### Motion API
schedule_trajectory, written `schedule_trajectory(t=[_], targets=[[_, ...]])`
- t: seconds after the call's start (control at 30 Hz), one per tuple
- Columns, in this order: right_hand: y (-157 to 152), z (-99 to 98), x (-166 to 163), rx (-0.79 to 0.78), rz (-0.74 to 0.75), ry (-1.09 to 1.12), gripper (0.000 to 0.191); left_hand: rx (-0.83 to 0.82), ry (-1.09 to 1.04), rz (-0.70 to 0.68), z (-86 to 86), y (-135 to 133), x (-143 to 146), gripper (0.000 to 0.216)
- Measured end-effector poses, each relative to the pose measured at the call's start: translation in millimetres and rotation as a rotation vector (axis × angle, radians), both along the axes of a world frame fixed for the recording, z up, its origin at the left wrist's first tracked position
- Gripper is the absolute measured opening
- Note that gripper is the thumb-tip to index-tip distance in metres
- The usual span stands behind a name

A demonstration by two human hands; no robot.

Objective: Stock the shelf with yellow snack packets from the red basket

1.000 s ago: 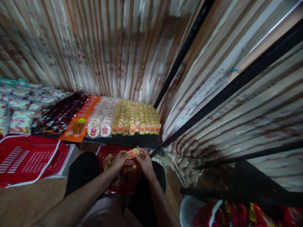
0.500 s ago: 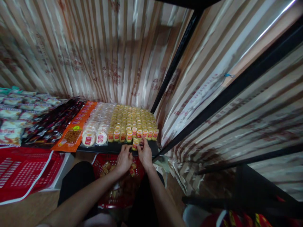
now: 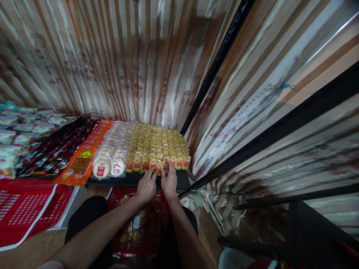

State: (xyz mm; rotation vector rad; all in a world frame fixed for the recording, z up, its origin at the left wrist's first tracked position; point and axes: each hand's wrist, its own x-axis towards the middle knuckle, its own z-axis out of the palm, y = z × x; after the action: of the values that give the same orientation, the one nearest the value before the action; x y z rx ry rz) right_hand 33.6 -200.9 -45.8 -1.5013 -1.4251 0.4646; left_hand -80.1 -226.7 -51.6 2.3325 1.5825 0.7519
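Red basket (image 3: 113, 200) holds packets (image 3: 136, 223); left hand (image 3: 147, 185) and right hand (image 3: 169, 184) pinch a yellow snack (image 3: 159, 165).

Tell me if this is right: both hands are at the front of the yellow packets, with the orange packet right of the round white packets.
No: the head view shows the orange packet left of the round white packets. The left hand and right hand are at the front of the yellow packets.

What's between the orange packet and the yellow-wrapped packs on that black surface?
Round white snacks in clear wrappers, in two columns, fill the stretch between the orange packet and the yellow-wrapped packs; the head view shows it.
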Motion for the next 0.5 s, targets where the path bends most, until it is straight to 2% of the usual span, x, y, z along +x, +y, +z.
schedule_trajectory(t=[0.17, 0.3, 0.5], targets=[[1.8, -12.0, -4.2, 0.021, -0.032, 0.029, 0.030, -0.001, 0.018, 0.006, -8.8, 2.5, -2.2, 0.054], [-3.3, -19.4, -5.4, 0.009, -0.092, -0.094, 0.018, 0.024, 0.029, 0.018, -13.2, 4.4, -2.3, 0.052], [-1.9, -22.2, -8.2, 0.052, -0.065, -0.223, 0.025, 0.054, 0.038, 0.019, -18.8, 6.2, -2.3, 0.056]])
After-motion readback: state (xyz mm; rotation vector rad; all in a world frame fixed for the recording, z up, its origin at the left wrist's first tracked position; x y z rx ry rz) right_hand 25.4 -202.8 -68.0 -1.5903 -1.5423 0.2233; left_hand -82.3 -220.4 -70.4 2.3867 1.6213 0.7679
